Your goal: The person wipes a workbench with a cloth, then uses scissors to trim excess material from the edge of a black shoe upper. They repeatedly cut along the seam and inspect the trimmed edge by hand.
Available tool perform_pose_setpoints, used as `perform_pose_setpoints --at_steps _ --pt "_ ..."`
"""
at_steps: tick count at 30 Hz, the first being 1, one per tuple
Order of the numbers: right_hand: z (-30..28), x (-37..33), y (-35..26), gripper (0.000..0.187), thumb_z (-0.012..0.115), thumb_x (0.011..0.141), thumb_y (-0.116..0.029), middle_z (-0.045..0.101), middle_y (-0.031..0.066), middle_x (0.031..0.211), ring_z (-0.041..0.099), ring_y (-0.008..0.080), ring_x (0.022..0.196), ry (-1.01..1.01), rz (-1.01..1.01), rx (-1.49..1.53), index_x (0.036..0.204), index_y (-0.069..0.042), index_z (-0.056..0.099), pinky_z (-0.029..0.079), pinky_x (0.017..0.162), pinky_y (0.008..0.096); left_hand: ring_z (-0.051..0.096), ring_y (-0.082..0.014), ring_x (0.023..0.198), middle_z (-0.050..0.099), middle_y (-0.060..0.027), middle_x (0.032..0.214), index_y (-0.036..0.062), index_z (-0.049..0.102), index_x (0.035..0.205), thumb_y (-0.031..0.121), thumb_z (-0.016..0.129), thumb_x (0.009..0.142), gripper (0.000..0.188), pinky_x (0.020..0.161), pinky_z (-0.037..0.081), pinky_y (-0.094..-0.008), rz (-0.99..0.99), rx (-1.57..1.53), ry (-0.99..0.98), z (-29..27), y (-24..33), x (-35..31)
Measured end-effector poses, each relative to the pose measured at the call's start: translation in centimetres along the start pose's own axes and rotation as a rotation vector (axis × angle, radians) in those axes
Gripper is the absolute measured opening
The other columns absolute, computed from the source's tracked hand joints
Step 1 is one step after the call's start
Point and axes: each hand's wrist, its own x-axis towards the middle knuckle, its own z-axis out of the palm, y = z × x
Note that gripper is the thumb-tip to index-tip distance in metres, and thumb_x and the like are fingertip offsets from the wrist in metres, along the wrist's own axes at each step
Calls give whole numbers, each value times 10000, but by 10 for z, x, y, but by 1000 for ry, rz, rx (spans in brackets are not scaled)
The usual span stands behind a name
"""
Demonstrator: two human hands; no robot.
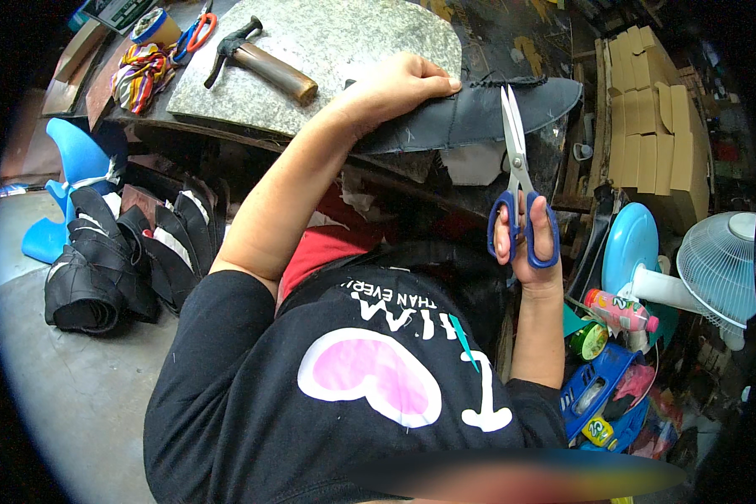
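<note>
My left hand [407, 84] pinches the upper edge of a long black leather-like piece [470, 116] with a stitched seam and pale chalk-like marks. The piece reaches over the front edge of the workbench and tapers to a rounded point on the right. A dark, frayed strip runs along its upper edge. In my right hand [531, 239] are scissors [515, 151] with blue handles, fingers through the loops. Their blades point away from me and lie over the piece, with the tips at the frayed edge. The blades look nearly closed.
A claw hammer [265, 63] rests on a speckled stone slab [353, 29]. Red-and-blue-handled scissors [198, 34] and striped cloth [143, 76] lie left of it. Black bundled pieces [101, 269] sit by a blue stool [76, 160]. Cardboard boxes [659, 143] and a fan [718, 260] stand right.
</note>
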Motion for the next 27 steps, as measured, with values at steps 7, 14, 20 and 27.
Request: perform_pose_setpoints --at_steps 7,14,20,27 --pt "-8 -8 -4 632 417 915 -650 561 99 570 505 156 421 -81 77 133 904 -32 550 409 400 232 611 -117 678 692 -75 773 -8 716 978 337 648 865 369 665 505 -294 0 11 67 3 2 -1" --pt "-19 -12 -17 669 398 911 -666 567 114 559 518 168 407 -151 153 175 897 -16 553 420 381 238 608 -113 682 688 -75 772 -16 714 983 323 652 866 364 664 507 -295 24 13 49 5 -2 1" --pt "-2 -6 -3 639 375 921 -660 542 88 553 471 146 395 -64 63 79 924 -36 510 386 379 225 593 -106 655 679 -67 752 -21 715 956 315 650 868 352 637 500 -287 7 -39 41 5 -2 1" --pt "19 8 20 628 445 891 -665 528 62 541 485 127 408 6 -65 81 883 -42 518 394 385 206 564 -99 618 650 -38 707 -15 718 919 305 639 873 332 602 483 -279 17 3 21 3 3 -1"
